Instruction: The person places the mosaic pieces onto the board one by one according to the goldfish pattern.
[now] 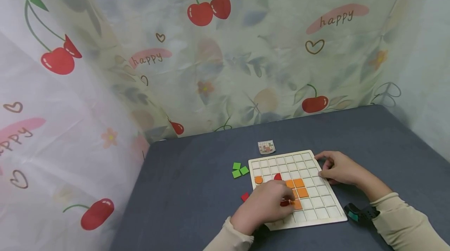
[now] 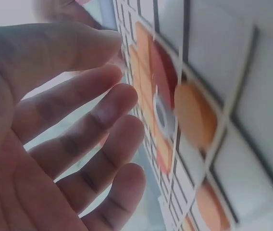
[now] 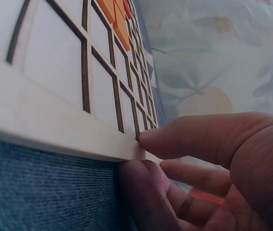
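Observation:
A pale wooden grid board [image 1: 323,194] lies on the dark table, with orange square tiles [image 1: 301,192], an orange round piece [image 1: 258,180] and a red piece [image 1: 277,176] in its cells. My left hand [image 1: 263,202] hovers over the lower left of the board, hiding several cells. In the left wrist view its fingers [image 2: 122,130] are loosely bent, with nothing visible between them and the thumb. Close to them are a red piece [image 2: 164,70] and a thick orange round piece [image 2: 194,115]. My right hand [image 1: 341,169] pinches the board's right edge, thumb [image 3: 175,139] on top.
Several green square tiles [image 1: 236,165] lie left of the board, and a red piece [image 1: 245,196] sits beside its left edge, partly behind my left hand. Beyond the far edge lies a small patterned card [image 1: 266,147]. A printed curtain [image 1: 246,67] stands behind the table.

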The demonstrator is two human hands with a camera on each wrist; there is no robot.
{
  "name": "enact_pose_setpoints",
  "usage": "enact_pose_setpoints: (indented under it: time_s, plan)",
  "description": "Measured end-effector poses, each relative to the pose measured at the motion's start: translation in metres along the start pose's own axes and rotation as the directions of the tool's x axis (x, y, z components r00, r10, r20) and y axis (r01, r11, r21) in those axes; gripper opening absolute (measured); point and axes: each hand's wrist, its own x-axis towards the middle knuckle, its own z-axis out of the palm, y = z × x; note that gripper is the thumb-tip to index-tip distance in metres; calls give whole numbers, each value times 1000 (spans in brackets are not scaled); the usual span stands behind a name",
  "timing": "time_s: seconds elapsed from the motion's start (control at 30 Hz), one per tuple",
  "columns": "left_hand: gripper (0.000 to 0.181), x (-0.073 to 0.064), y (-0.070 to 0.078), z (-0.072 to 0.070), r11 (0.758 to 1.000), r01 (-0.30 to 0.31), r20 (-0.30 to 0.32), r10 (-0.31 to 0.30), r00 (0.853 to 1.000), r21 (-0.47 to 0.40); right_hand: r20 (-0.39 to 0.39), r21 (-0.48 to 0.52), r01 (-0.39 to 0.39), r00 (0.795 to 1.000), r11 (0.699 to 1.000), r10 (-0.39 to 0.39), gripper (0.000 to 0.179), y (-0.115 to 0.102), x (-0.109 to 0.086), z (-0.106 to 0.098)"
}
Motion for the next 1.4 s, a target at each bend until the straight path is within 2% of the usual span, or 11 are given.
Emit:
enact_pose_setpoints:
  time_s: [0.13, 0.3, 0.47, 0.63, 0.77, 0.97, 1.2, 1.4]
  plan:
    - [8, -11, -12, -7, 999, 31, -21, -32, 999, -40, 3, 3, -4, 1000, 1000, 4, 64, 1, 0, 1]
    - [12, -26, -35, -15, 990, 98, 11, -97, 995, -106, 0, -3, 4, 1000, 1000, -4, 65, 1, 0, 0]
    - [12, -42, -59, -24, 970, 160, 27, -157, 987, -186, -2, -2, -1, 1000, 1000, 1, 65, 0, 0, 0]
    - [12, -58, -71, -33, 945, 226, 72, -215, 974, -235, -7, -6, -7, 1000, 1000, 7, 65, -1, 0, -1]
    - [12, -69, -76, -35, 938, 258, 133, -232, 964, -230, -7, -6, -7, 1000, 1000, 7, 65, -1, 1, 0]
    - [16, -82, -78, -35, 940, 278, 163, -248, 955, -200, -2, -5, 0, 1000, 1000, 0, 65, -1, 0, 0]
    - [19, -94, -76, -35, 907, 334, 225, -281, 933, -255, 3, 1, -2, 1000, 1000, 2, 64, -2, -1, -1]
    - [23, -95, -75, -33, 876, 364, 283, -279, 918, -317, 6, 3, -4, 1000, 1000, 4, 65, -1, 0, 0]
